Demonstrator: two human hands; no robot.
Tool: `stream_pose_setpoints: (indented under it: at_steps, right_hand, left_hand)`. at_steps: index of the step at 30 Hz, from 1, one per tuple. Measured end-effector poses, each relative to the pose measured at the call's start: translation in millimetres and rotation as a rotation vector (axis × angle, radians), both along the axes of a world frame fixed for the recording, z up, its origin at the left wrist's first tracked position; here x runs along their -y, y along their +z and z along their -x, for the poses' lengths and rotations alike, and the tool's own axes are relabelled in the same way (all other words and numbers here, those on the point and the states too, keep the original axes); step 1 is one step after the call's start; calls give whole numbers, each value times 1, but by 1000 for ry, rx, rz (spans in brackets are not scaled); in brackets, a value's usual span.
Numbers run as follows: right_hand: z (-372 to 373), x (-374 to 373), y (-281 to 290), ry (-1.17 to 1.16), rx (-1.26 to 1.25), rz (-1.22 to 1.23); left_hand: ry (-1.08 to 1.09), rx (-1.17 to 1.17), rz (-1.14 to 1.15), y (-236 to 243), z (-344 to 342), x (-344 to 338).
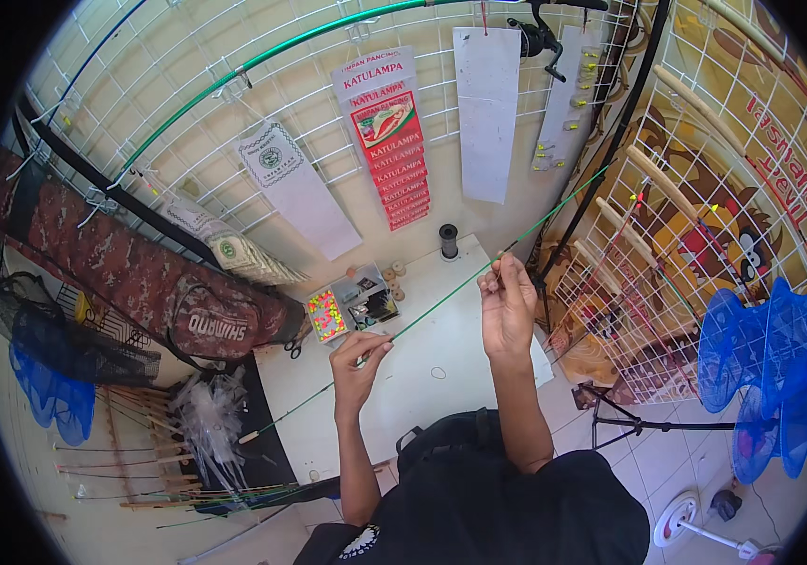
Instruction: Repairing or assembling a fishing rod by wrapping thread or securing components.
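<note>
A thin green fishing rod (446, 299) runs slantwise over the white table, from a pale short handle at the lower left up to a fine tip at the upper right. My left hand (358, 369) pinches it nearer the handle, fingers closed. Farther up, my right hand (509, 306) is closed on the rod with its palm turned up, just by a dark band on the shaft. Whether it also holds some fine thread is too small to tell. Beyond the rod stands a black spool (448, 242).
A compartment box (326, 315) of bright beads and small parts sits at the table's (394, 414) far left, with scissors (293, 348) beside it. A small loop (438, 373) lies near me. Wire racks carry hook packets (389, 141) and blue nets (780, 348). A camouflage rod bag (140, 254) leans left.
</note>
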State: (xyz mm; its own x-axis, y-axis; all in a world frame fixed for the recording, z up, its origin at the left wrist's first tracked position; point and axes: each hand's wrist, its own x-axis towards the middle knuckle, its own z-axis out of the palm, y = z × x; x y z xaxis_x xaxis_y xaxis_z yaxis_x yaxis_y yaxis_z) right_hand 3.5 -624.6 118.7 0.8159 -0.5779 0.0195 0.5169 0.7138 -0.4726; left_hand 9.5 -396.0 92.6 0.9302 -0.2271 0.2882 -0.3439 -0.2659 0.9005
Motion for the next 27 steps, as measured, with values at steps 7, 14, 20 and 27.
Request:
stream_pose_setpoints:
  at_steps: [7,14,20,27]
  right_hand:
    - [0,2,4,-5,-24,-11]
    - [0,4,7,1,-23,-35]
    - [-1,7,6,-7,-10,-51]
    - [-3,9,4,-107,-19,37]
  left_hand:
    - [-5,11,-2,0,0,0]
    - [-7,2,-10,-3,-1,0]
    - [-9,-8,-30,-1,0,1]
    - [-22,-6,-32,0,1,2]
